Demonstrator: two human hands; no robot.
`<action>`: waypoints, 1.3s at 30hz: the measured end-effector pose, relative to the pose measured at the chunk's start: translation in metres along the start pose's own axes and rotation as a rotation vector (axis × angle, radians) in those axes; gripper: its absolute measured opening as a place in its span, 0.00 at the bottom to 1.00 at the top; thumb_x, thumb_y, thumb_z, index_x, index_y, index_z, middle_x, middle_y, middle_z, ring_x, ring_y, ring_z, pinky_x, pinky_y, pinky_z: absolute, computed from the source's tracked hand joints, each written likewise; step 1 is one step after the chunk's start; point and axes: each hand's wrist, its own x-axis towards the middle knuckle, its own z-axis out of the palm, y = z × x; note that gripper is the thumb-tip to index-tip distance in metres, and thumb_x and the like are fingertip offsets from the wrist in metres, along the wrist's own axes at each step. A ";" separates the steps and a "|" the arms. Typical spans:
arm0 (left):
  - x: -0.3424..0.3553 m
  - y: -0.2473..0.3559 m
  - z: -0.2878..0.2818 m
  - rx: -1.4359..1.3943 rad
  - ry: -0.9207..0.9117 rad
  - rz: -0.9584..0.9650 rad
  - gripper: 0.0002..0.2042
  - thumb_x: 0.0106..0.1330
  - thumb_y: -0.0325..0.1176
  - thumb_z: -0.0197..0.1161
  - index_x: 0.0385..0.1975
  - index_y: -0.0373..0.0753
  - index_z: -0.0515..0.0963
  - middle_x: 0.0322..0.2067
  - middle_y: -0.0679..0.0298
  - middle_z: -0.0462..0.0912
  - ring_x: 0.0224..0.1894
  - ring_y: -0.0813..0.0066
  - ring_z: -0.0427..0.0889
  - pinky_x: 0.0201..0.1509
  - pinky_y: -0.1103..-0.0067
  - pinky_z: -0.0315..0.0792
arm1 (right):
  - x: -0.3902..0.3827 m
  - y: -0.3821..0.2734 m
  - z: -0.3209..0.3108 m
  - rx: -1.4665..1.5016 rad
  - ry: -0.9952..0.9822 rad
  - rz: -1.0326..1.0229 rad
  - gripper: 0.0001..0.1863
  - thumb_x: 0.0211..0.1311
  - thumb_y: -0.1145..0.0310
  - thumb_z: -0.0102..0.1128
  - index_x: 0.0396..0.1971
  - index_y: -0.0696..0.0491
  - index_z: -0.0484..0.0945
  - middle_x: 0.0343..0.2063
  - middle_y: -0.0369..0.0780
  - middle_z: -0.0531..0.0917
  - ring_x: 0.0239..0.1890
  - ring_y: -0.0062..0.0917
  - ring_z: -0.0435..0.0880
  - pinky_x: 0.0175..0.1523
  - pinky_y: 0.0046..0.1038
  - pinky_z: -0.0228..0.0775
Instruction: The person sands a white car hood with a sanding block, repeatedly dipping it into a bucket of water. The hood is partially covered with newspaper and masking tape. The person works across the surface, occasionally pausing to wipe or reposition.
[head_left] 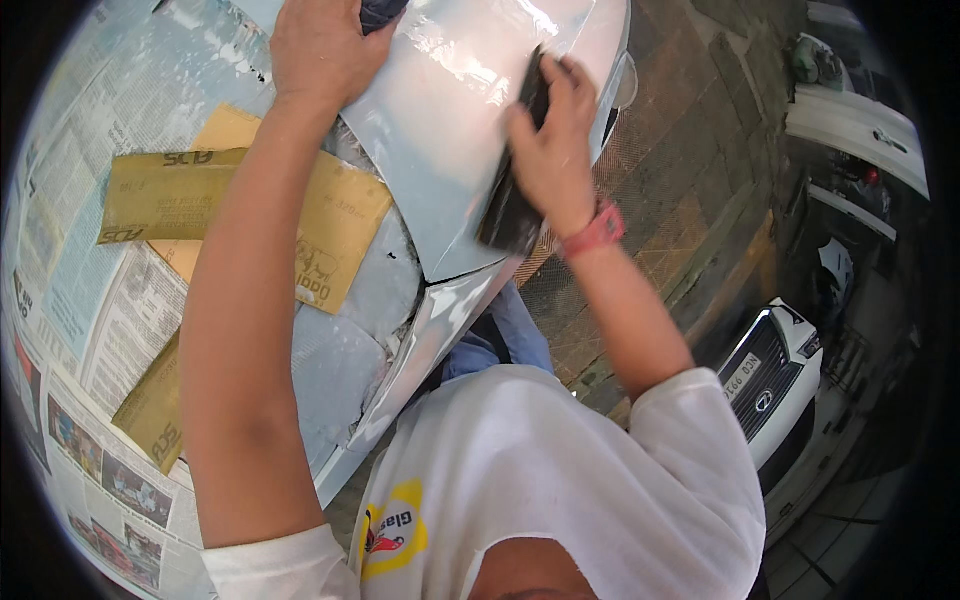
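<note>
Block (513,222), long & dk, held against wet pale panel (430,130) by R hand (548,125), fingers wrapped round it, while L hand (328,50) grips dk wad (381,12), partly out of view, nr panel's far end.

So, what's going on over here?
A person is working on a pale, shiny curved panel with bare hands. The right hand holds a long black block against the panel, near its right edge. The left hand has a dark item in its grip, cut off by the picture's top edge. Yellow-brown sheets and newspaper lie to the left.
</note>
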 end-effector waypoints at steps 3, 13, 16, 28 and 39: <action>-0.003 0.001 0.002 0.029 0.041 0.036 0.18 0.62 0.32 0.73 0.53 0.45 0.85 0.51 0.55 0.86 0.55 0.48 0.83 0.63 0.58 0.77 | 0.088 0.086 -0.010 -0.069 0.068 0.218 0.38 0.64 0.59 0.66 0.71 0.62 0.73 0.70 0.59 0.70 0.75 0.56 0.67 0.81 0.51 0.58; -0.001 -0.005 0.004 0.099 -0.081 -0.014 0.21 0.69 0.47 0.75 0.61 0.57 0.85 0.57 0.65 0.88 0.58 0.54 0.85 0.63 0.62 0.80 | -0.023 -0.013 -0.008 0.055 -0.050 -0.033 0.36 0.69 0.64 0.65 0.73 0.63 0.69 0.76 0.59 0.65 0.81 0.55 0.61 0.85 0.52 0.54; -0.003 -0.009 0.008 0.104 -0.076 -0.022 0.21 0.70 0.48 0.75 0.62 0.58 0.85 0.58 0.65 0.88 0.59 0.55 0.85 0.64 0.62 0.81 | 0.035 0.055 -0.018 0.032 0.012 0.076 0.36 0.69 0.63 0.65 0.73 0.62 0.69 0.74 0.57 0.67 0.79 0.54 0.64 0.83 0.49 0.59; -0.002 -0.007 0.006 0.086 -0.096 -0.034 0.21 0.69 0.48 0.75 0.62 0.58 0.85 0.58 0.65 0.87 0.61 0.56 0.85 0.65 0.63 0.80 | -0.008 0.005 -0.008 -0.015 -0.059 -0.126 0.35 0.70 0.62 0.63 0.74 0.62 0.70 0.74 0.61 0.67 0.79 0.58 0.62 0.85 0.52 0.55; -0.002 -0.004 0.004 0.061 -0.032 -0.021 0.22 0.69 0.45 0.76 0.62 0.57 0.85 0.58 0.65 0.88 0.60 0.56 0.85 0.65 0.63 0.80 | 0.039 0.008 -0.005 -0.044 0.006 0.042 0.35 0.72 0.64 0.59 0.74 0.67 0.67 0.73 0.65 0.66 0.80 0.62 0.58 0.84 0.55 0.55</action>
